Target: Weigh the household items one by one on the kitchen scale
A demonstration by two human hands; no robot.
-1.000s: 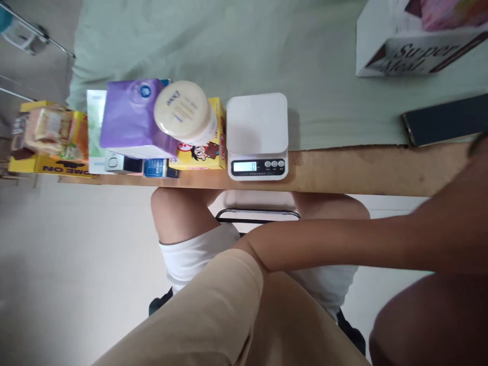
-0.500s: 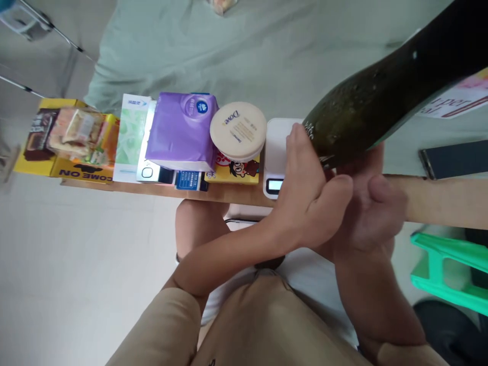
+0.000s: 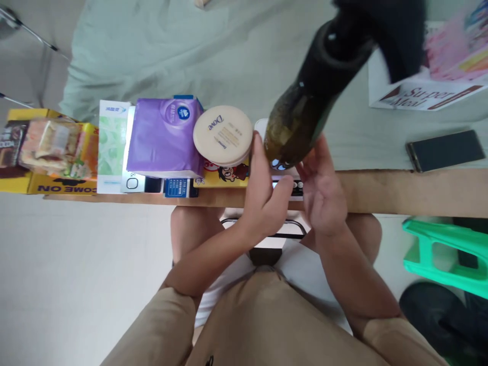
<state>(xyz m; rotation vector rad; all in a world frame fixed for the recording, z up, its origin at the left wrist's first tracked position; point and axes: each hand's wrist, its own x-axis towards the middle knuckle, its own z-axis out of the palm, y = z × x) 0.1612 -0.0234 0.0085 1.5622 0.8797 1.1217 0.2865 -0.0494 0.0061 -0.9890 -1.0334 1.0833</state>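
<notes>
A dark green spray bottle (image 3: pixel 295 117) with a black spray head (image 3: pixel 400 35) appears to lean up and to the right. Its base is over a white kitchen scale (image 3: pixel 261 124), largely hidden; I cannot tell whether they touch. My left hand (image 3: pixel 263 190) cups the left side of the base, thumb in front. On the right side my right hand (image 3: pixel 324 190) has its fingers curved against the lower bottle. Just left of my left fingers, a round cream Dove jar (image 3: pixel 223 134) rests on a yellow cartoon box (image 3: pixel 221 175).
Left along the wooden board (image 3: pixel 381 190) are a purple tissue pack (image 3: pixel 163 137), a green-white box (image 3: pixel 112 145) and packaged snacks (image 3: pixel 51 147). To the right lie a phone (image 3: pixel 446 151) and a white "Super Meal" box (image 3: pixel 430 96). A green stool (image 3: pixel 446 254) stands below right.
Both hands have brought the spray bottle left and made it more upright, over the scale. My hands have moved apart to its two sides, and the spray head has come into view.
</notes>
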